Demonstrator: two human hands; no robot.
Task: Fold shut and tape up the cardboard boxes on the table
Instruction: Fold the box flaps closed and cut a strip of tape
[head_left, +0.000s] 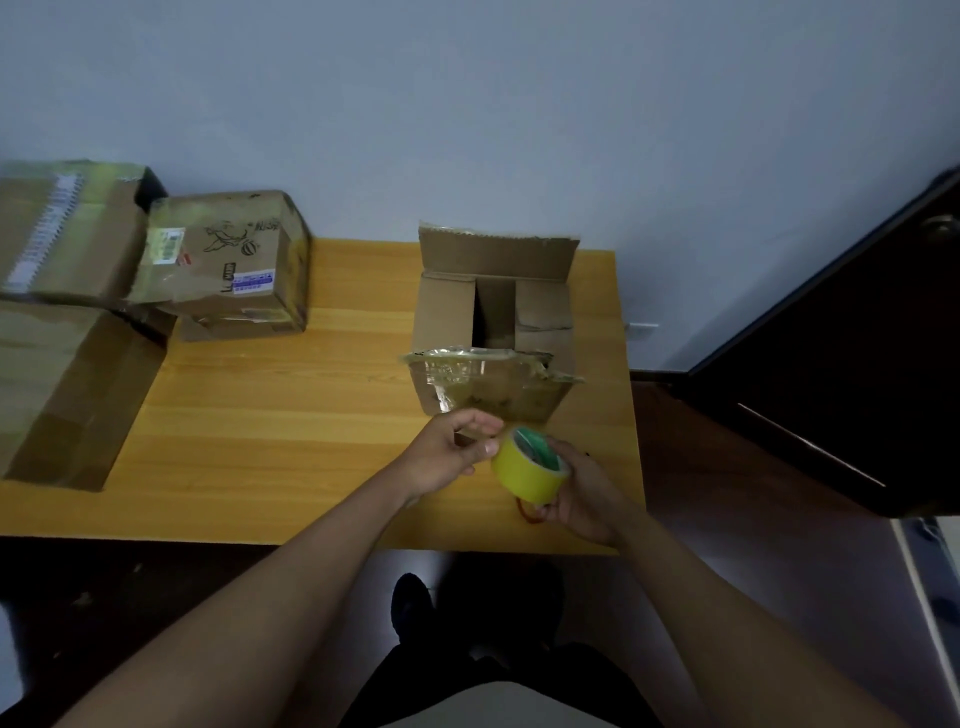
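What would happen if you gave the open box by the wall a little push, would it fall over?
Probably not. The open box sits flat on the wooden table and looks squat, so it would likely slide instead of tipping. What shows of its inside looks empty, so it may be light. Its raised back flap would probably wobble.
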